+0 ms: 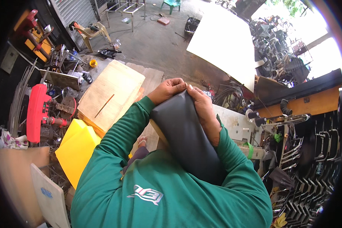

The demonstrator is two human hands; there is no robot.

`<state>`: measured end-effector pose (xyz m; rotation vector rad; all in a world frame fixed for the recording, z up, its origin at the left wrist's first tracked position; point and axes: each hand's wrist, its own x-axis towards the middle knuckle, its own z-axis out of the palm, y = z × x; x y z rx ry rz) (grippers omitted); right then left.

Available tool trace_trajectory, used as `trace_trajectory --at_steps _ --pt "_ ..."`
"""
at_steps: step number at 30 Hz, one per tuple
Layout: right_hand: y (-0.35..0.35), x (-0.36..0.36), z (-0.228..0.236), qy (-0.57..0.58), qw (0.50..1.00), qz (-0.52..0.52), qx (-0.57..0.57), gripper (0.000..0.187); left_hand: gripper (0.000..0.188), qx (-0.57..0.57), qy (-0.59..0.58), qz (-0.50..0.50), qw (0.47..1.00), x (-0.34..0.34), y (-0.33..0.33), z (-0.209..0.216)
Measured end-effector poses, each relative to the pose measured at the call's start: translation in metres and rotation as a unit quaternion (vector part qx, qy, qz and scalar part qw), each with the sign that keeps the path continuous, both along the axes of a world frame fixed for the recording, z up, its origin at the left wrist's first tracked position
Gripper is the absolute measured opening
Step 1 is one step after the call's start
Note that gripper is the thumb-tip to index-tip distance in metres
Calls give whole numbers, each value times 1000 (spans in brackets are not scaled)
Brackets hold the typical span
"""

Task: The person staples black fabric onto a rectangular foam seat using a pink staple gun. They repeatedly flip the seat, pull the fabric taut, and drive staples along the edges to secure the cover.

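Note:
A long cushion covered in smooth black vinyl [184, 133] leans against my body, its far end raised in front of my chest. A strip of pale board shows along its left edge. My left hand [167, 91] is closed at the far end, thumb and fingers pinching the cover's edge. My right hand [204, 110] wraps the right side near the far corner, its thumb tip close to the left thumb. The fingers of both hands are mostly hidden behind the cushion.
To the left lie stacked plywood sheets [112, 91], yellow sheets [78, 148] and a red machine [38, 114]. A pale worktable [231, 121] with thread spools [252, 114] stands at right, beside metal parts [304, 190]. A large white board [226, 45] is ahead.

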<state>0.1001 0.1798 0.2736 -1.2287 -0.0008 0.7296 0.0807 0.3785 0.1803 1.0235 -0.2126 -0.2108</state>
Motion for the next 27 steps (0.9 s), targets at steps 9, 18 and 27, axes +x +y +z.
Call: trace_trajectory --at_steps 9,18,27 --pt "-16 3 -46 -9 957 90 275 51 61 449 -164 530 700 -151 -10 -4" --pt "-14 -2 -64 -125 937 126 301 97 131 228 -125 573 777 -133 -109 -57" --pt "-12 -8 -67 -110 948 105 281 94 118 155 -106 578 794 -128 -113 -40"
